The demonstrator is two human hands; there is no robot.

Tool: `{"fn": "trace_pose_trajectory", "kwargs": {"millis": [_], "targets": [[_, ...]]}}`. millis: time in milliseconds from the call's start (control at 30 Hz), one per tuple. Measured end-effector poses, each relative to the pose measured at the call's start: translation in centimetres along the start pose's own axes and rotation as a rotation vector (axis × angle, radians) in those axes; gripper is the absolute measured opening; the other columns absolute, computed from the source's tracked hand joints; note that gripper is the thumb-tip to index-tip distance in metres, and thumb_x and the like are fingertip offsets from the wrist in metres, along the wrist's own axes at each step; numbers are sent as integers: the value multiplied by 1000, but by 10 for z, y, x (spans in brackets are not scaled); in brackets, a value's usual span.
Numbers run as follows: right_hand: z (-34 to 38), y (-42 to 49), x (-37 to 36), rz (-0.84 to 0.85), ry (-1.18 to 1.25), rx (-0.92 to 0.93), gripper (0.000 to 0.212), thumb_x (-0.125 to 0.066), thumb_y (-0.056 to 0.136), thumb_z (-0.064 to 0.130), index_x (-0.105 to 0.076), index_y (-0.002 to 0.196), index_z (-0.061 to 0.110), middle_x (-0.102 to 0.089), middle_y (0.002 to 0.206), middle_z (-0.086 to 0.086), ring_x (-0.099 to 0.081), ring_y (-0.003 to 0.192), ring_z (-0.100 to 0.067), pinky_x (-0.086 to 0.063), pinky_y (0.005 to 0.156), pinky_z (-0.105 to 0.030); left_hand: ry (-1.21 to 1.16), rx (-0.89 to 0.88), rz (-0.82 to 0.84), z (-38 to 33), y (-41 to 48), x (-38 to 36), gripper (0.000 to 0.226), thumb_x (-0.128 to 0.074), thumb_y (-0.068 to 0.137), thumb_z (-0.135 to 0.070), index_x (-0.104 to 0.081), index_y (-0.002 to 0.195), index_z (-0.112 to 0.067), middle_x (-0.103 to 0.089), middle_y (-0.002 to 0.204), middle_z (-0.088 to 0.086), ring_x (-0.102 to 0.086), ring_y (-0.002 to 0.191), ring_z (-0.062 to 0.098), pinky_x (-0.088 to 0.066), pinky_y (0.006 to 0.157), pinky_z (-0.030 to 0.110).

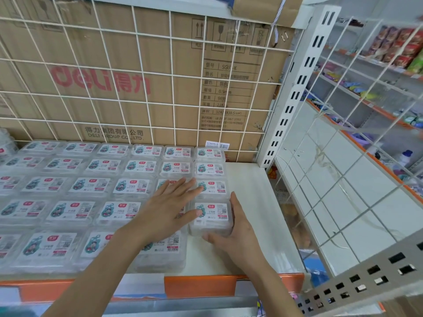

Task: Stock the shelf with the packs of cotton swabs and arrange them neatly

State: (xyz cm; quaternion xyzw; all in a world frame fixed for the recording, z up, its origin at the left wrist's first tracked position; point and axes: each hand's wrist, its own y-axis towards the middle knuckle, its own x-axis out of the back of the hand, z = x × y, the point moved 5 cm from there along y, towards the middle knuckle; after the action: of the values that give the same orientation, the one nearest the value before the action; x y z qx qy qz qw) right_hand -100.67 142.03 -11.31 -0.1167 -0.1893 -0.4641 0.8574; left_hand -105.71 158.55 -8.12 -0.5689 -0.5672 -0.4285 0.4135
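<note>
As seen from the head camera, rows of clear packs (91, 186) of cotton swabs cover the white shelf (251, 202). The left hand (170, 202) lies flat across several packs, grip apart, fingers spread. The right hand (238, 236), grip also apart, presses straight fingers against the end pack (211, 216), apparently squaring it into line. Next probably comes a pack in front of it. Label print is unreadable, and the leftmost packs are cut off.

The white shelf (248, 197), edged in orange along its front (206, 285), carries clear packs of cotton swabs (68, 210) lying flat, labels up, in tight rows from the left, stopping short of its right side.
</note>
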Motion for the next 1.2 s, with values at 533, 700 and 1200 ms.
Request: {"fn": "trace_pose_trajectory", "kwargs": {"millis": [533, 700, 1200], "targets": [[26, 45, 21, -91, 261, -118, 78, -58, 90, 39, -12, 150, 21, -27, 153, 0, -31, 138, -15, -30, 109, -31, 1, 0, 8, 2, 1, -2, 88, 20, 59, -86, 8, 138, -49, 14, 150, -22, 21, 137, -4, 24, 106, 16], [39, 109, 24, -69, 275, -183, 41, -57, 93, 21, -43, 131, 12, -56, 122, 2, -57, 84, -1, -45, 58, -5, -24, -3, 12, -1, 1, -1, 88, 18, 60, -87, 6, 138, -49, 13, 149, -24, 19, 139, -4, 20, 110, 20], [28, 136, 3, -24, 167, -182, 26, -56, 94, 23, -42, 116, 21, -60, 113, 1, -62, 93, -17, -52, 82, -32, -6, -6, -12, 2, 1, -3, 92, 23, 56, -87, 8, 138, -48, 15, 148, -23, 20, 139, -2, 17, 113, 24]]}}
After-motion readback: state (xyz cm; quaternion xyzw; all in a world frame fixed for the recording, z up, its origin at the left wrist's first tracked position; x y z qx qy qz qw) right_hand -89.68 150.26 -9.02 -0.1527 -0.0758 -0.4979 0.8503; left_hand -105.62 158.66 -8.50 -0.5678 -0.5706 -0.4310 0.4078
